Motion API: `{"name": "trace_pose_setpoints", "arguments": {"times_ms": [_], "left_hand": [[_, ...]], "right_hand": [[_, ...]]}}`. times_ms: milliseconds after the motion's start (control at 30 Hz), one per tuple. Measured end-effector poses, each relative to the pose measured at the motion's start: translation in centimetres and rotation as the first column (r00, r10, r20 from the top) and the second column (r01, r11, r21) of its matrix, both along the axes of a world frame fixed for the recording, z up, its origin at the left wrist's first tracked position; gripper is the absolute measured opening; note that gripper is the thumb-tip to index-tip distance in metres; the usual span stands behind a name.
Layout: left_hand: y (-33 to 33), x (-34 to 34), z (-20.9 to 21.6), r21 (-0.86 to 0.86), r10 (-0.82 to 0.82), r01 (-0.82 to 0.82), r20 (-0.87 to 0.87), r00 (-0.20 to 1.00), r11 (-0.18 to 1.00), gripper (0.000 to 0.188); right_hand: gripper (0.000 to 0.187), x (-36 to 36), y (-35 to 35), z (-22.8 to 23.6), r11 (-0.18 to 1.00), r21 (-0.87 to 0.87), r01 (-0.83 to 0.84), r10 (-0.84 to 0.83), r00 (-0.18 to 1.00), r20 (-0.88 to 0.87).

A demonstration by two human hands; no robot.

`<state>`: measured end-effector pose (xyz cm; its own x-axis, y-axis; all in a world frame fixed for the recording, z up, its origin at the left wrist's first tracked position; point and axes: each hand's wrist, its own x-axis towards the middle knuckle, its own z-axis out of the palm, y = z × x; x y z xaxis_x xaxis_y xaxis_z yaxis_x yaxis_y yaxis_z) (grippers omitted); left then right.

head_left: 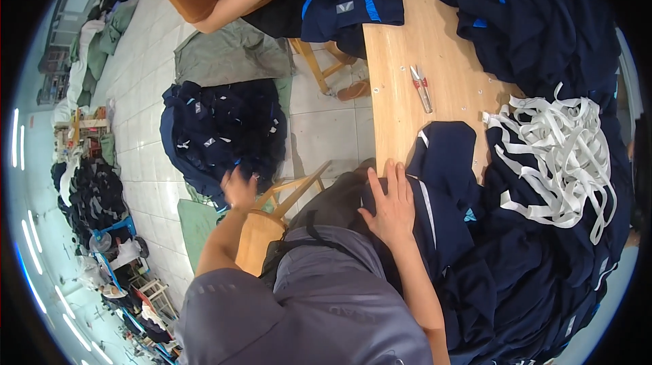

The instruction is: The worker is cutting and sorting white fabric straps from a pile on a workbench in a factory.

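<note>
Head view: the right hand (392,205) is open, fingers spread, laid at the left edge of the wooden table (390,86) beside a navy garment (445,151). The left hand (239,192) is blurred over the near side of the garment pile (234,110), left of the table; whether it grips cloth cannot be told.

The step appears to be taking a piece from the pile. Recommended: pinch one piece by a free edge, lift it clear of its neighbours, keep the right palm steady, and keep cloth off the red-handled snips (421,90) and the tangled white tape (564,154) at right.

Markings: small pale patches show on several navy pieces, too small to read; faint lettering on the grey shirt (305,297) is not transcribed.
</note>
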<state>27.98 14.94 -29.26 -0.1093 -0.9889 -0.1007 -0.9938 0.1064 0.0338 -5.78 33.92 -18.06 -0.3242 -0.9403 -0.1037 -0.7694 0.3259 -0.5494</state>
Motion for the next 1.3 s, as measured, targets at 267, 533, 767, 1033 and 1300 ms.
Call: {"name": "trace_pose_setpoints", "arguments": {"times_ms": [267,533,767,1033,1300], "left_hand": [[12.5,11.7,1.1,0.297,0.800,-0.840,0.279,0.532,0.455,0.107],[13.5,11.4,1.4,0.573,0.916,-0.737,-0.063,0.395,0.358,0.122],[12.0,10.4,3.0,0.666,0.639,-0.436,-0.079,0.765,0.605,0.114],[14.6,16.7,1.4,0.585,0.719,-0.561,-0.057,0.693,0.586,0.084],[12.8,14.7,-1.1,0.730,0.696,-0.264,-0.382,0.608,0.631,0.085]], "right_hand": [[0.075,0.9,0.1,-2.1,1.000,-0.021,0.012,-0.016,0.975,-0.220],[0.075,0.8,-0.7,-3.7,0.989,-0.147,-0.011,-0.025,0.969,-0.245],[0.076,0.3,-0.7,-4.3,0.986,-0.164,-0.005,-0.042,0.958,-0.283],[0.079,0.9,-0.7,-4.3,0.983,-0.183,-0.030,-0.025,0.956,-0.292],[0.075,0.7,-0.9,-4.2,0.986,-0.161,-0.032,-0.025,0.939,-0.342]]}}
